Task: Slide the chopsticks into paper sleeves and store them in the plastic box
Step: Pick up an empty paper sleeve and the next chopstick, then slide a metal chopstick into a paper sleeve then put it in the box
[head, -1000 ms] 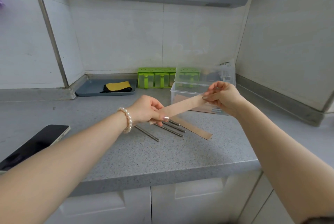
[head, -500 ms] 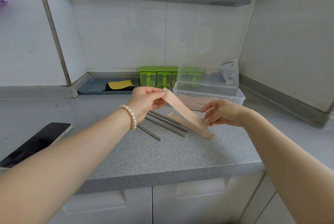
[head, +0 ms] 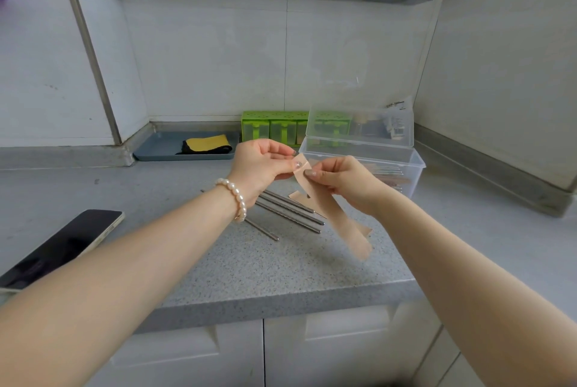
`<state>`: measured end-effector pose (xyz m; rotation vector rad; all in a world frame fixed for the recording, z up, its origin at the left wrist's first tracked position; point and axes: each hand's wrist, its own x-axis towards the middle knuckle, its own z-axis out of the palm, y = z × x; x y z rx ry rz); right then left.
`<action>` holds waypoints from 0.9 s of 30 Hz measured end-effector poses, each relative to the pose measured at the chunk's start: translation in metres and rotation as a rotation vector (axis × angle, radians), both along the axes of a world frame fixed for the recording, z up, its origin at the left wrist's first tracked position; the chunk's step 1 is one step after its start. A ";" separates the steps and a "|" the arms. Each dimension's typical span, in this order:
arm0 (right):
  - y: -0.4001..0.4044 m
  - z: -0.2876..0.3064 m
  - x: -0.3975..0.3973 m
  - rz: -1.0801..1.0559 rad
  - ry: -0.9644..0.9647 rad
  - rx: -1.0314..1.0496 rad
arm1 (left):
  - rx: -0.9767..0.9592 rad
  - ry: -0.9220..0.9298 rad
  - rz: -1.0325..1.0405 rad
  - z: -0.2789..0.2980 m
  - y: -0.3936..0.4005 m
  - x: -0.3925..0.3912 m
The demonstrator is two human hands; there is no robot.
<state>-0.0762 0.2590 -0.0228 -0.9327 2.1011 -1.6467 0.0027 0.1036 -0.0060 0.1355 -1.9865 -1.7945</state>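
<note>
Both hands pinched the top end of a paper sleeve: the left hand at its 9 o'clock, the right hand at its 3 o'clock, the rest hanging toward 5 o'clock. Below, at 7 o'clock, steel chopsticks lay loose on the counter; the open plastic box stood at 2 o'clock. The step looked like opening the sleeve's mouth; next, one hand must free itself to fetch chopsticks.

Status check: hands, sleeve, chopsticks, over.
Both hands, left and right, pinch paper sleeve at its top end. Chopsticks loose on counter, unsleeved. Plastic box open. Nothing blocking.
</note>
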 end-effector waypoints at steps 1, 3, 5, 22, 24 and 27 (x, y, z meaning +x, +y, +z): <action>-0.001 -0.001 0.000 -0.001 0.000 -0.006 | -0.009 -0.013 -0.014 0.000 -0.001 0.000; -0.002 -0.003 0.000 -0.001 0.005 -0.005 | -0.028 -0.042 -0.037 -0.001 -0.002 0.001; -0.003 -0.004 0.001 -0.013 0.004 0.000 | -0.025 -0.060 -0.041 -0.004 -0.003 0.001; -0.034 -0.014 -0.022 -0.226 0.208 0.576 | 0.602 -0.072 0.022 -0.002 -0.042 0.000; -0.037 -0.022 -0.022 -0.218 0.286 0.692 | 0.535 -0.094 0.086 -0.004 -0.050 0.001; -0.044 -0.025 -0.021 -0.203 0.318 0.727 | 0.497 -0.126 0.151 -0.009 -0.060 -0.002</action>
